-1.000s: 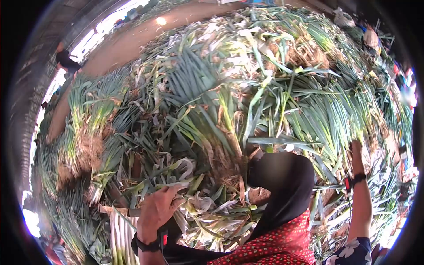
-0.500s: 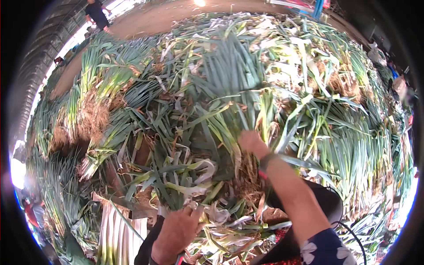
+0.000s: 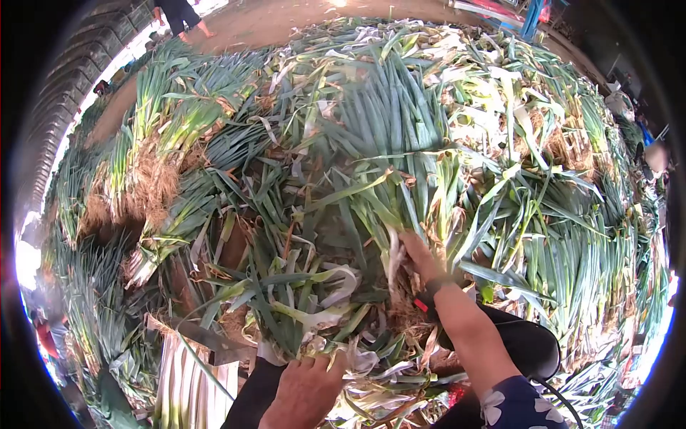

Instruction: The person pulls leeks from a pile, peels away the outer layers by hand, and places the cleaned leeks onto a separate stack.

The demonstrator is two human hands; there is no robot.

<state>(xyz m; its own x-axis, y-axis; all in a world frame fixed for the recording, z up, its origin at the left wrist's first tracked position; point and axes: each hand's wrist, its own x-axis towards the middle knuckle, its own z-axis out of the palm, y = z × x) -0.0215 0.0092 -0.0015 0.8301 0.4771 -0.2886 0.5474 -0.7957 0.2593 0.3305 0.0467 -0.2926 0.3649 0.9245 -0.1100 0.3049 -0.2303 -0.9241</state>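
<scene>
Nearest us, at six o'clock, our left hand (image 3: 306,390) presses its curled fingers on the pale trimmed leaves (image 3: 357,357) at the heap's near edge; whether it grips them we cannot tell. Just beyond, toward five o'clock, our right hand (image 3: 418,254) reaches into a leek bunch (image 3: 389,207), fingers narrow around its whitish stalk near the roots. Cleaned white stalks (image 3: 193,379) lie at seven o'clock. The leek pile (image 3: 400,107) spreads outward to twelve, where a person (image 3: 179,14) stands on the bare ground.

Green-and-white leeks (image 3: 400,129) with brown roots, black-and-red wristband (image 3: 426,299), navy sleeve (image 3: 516,407) with white flowers
</scene>
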